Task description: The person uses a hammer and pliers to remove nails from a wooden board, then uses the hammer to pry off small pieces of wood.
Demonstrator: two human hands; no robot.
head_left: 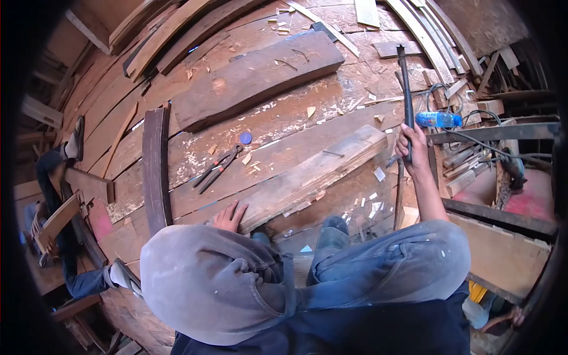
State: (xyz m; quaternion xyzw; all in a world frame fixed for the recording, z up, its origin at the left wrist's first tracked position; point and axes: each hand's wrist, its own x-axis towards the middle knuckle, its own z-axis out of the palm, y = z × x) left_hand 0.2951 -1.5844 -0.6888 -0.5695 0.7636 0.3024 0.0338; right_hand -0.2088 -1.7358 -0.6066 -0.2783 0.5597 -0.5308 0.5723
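Observation:
My right hand (411, 145) is wrapped round the lower end of a long black pry bar (406, 89), held with its notched tip pointing away from me. Flat by the near end of a thick pale board (319, 171) lies my left hand (228, 218), fingers apart and holding nothing; my knee hides part of it. A nail (333, 154) shows on top of that board. Pincers (218, 168) with red and black handles rest on the planks to the left, near a round blue cap (245, 138).
A heavy dark beam (260, 80) with bent nails on it lies ahead. At left is a shorter dark timber (156, 171). A water bottle (438, 119), cables and wood scraps crowd the right. Another person (59, 231) sits at far left holding a wooden piece. Wood chips litter the planks.

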